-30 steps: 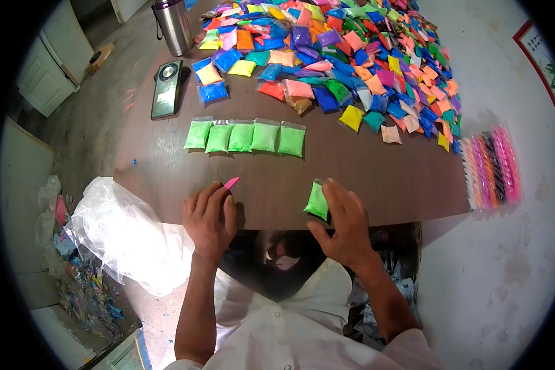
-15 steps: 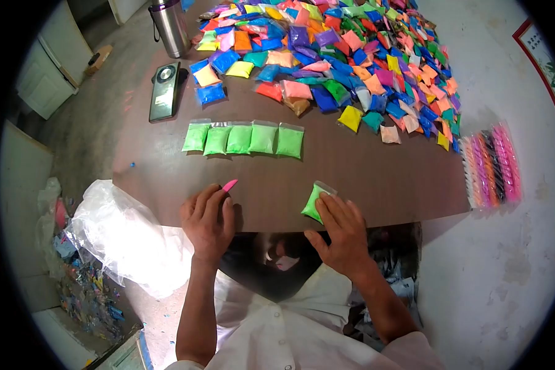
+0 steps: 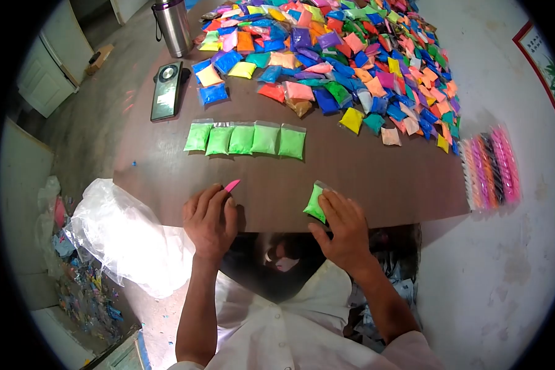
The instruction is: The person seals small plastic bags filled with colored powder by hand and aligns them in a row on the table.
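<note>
My left hand lies curled near the table's front edge, closed around a small pink pointed plastic tool whose tip sticks out past the index finger. To the right, a bright green clay packet in a clear bag lies on the table. The fingers of my right hand rest stretched out over its right side, with the thumb apart below. Farther back, several matching green packets lie side by side in a row.
A large heap of multicoloured packets covers the back of the table. A phone and a steel flask stand at the back left. Bundled coloured twisted strips lie off the right edge. Clear plastic sheeting hangs at left.
</note>
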The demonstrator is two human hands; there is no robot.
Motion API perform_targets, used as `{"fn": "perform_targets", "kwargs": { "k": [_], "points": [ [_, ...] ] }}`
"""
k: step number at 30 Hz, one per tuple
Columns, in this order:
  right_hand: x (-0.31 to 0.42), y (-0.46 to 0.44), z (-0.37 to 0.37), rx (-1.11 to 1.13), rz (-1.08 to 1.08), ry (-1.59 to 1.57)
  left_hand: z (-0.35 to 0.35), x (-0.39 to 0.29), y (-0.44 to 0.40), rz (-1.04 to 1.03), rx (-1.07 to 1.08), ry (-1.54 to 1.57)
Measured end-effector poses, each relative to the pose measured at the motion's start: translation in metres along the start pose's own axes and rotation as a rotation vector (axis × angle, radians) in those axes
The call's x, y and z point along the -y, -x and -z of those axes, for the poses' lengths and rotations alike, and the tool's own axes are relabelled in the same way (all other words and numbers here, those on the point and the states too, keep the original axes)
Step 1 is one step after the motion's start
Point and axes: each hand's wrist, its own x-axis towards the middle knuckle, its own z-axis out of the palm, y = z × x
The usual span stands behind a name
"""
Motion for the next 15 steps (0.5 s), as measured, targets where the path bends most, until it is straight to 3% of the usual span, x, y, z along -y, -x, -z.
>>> {"fn": "perform_targets", "kwargs": {
  "k": [15],
  "points": [
    [-0.043,-0.08,-0.017,-0.15,-0.02,-0.077,0.004,-0.004,-0.002,0.0,0.009,-0.005]
  ]
}}
